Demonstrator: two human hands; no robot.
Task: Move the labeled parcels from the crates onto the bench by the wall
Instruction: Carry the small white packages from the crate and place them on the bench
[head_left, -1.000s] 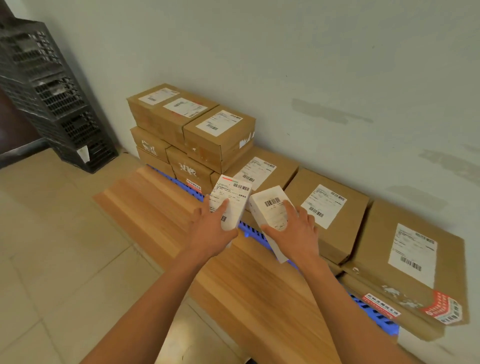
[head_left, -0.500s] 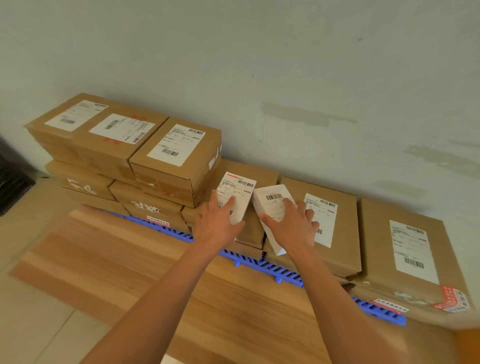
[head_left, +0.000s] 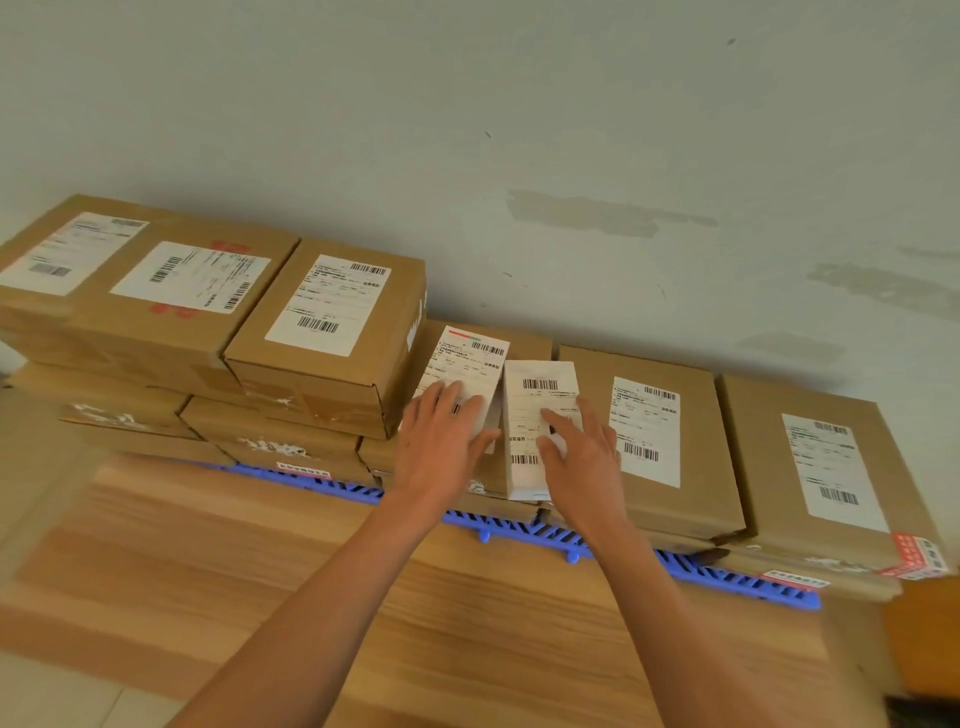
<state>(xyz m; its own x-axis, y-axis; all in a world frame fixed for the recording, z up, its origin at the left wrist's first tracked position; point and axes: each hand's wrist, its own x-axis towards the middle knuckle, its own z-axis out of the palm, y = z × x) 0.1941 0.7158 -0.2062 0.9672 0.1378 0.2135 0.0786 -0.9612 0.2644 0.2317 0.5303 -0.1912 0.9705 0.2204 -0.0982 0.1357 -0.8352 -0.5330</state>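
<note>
Two small white labeled parcels sit side by side on the brown boxes in the row by the wall. My left hand (head_left: 441, 447) rests on the left white parcel (head_left: 470, 364), fingers straight along its top. My right hand (head_left: 584, 457) lies flat with spread fingers on the right white parcel (head_left: 537, 400), which reaches the front edge of the brown box under it. Under the boxes runs the wooden bench (head_left: 363, 597), with a blue plastic grid (head_left: 524, 527) showing along the boxes' front.
A higher stack of brown labeled boxes (head_left: 322, 332) stands directly left of my left hand. Two flat brown boxes (head_left: 654, 431) (head_left: 826, 467) lie to the right. The pale wall (head_left: 519, 130) is right behind the row. Tiled floor shows at the bottom left.
Both hands carried the white parcels forward from above the bench and down onto the brown boxes. Their fingers went from gripping the parcels to lying flat on top.
</note>
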